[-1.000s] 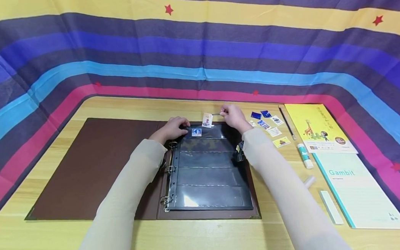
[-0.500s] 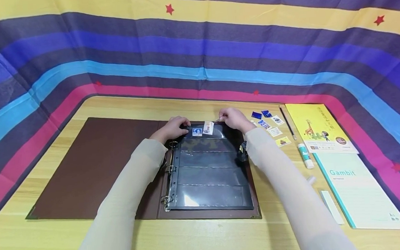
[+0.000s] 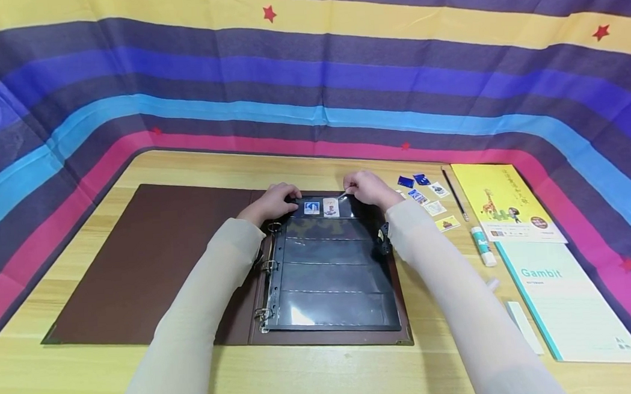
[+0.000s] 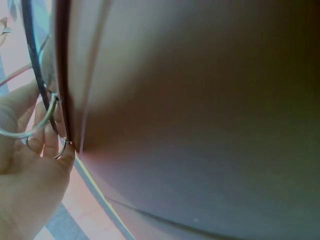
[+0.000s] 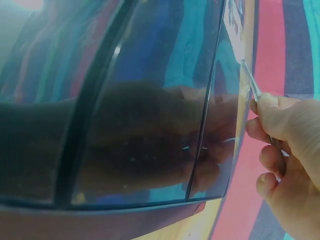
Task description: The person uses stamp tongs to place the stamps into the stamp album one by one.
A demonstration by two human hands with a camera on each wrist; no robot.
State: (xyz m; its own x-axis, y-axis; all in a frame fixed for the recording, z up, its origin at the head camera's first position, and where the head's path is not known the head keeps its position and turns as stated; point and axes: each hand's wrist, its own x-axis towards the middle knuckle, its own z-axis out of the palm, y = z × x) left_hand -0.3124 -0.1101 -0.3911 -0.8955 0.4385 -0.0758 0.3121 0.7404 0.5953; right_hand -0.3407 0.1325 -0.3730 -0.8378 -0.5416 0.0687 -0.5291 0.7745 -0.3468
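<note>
Binder (image 3: 151, 261): brown, ring-bound, lying spread flat; every place below is given from it.
Pocket page (image 3: 331, 274): black, on the binder's rings.
Left hand (image 3: 273, 202): mine, at the binder's far edge beside the top ring, likely steadying the page; whether thumb and fingers pinch it, I cannot tell.
Right hand (image 3: 368, 188): mine, clamped on tweezers (image 5: 252, 82), probably to spare the paper from fingers.
Pale stamp (image 3: 330, 207): at the binder's top pocket, a corner meeting the tweezer tips.
Blue stamp (image 3: 312, 208): just beside it, nearer the binder's rings.
Loose stamps (image 3: 418, 196): right of the binder, seemingly spread for easy picking.
Notebook (image 3: 577, 313): far right of the binder; reads "Gambit", "NOTEBOOK".
Yellow booklet (image 3: 506, 203): right of the binder, overlapping the notebook; lettering too small to read.
</note>
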